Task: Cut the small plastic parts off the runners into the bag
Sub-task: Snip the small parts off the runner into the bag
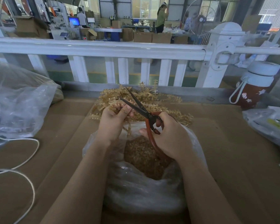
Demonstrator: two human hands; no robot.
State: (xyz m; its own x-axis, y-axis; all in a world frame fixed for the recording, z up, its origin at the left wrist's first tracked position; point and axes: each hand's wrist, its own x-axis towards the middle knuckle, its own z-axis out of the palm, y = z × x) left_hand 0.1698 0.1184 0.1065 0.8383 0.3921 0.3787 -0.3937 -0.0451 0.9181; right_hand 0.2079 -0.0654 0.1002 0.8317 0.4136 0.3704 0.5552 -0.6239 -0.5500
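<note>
Mid-cut, by the look of it. Left hand [115,120] pinching a strip of runner [116,106] between thumb and fingers, holding it up just above the open mouth of the bag [192,139]. Right hand [170,135] wrapped round the red handles of the scissors [141,109], fingers through the loop, blades parted and pointing away toward the railing [103,49], crossing right beside the held strip. Amber cut parts [144,157] heaped inside the bag, directly under both hands; a tangled pile of uncut runners [152,101] on the cardboard-covered table [233,143] just beyond the bag.

To do this step well: keep the strip over the bag's opening so each clipped piece drops straight in rather than onto the cardboard. Feed the runner into the throat of the blades near the pivot, where the cut is firmest, not out at the tips. Snip close to the part so no stub is left, and keep the left thumb and fingertips back from the blade line, since they sit very near it now. Short, even closes; advance the strip a little after each one. Likely risks: pieces flicking over the bag's rim, or the thin plastic edge getting caught in the blades.

Elsewhere, a second clear bag [14,102] at far left, a white cord [23,159] looped across the table, a bottle [255,84] at right.
</note>
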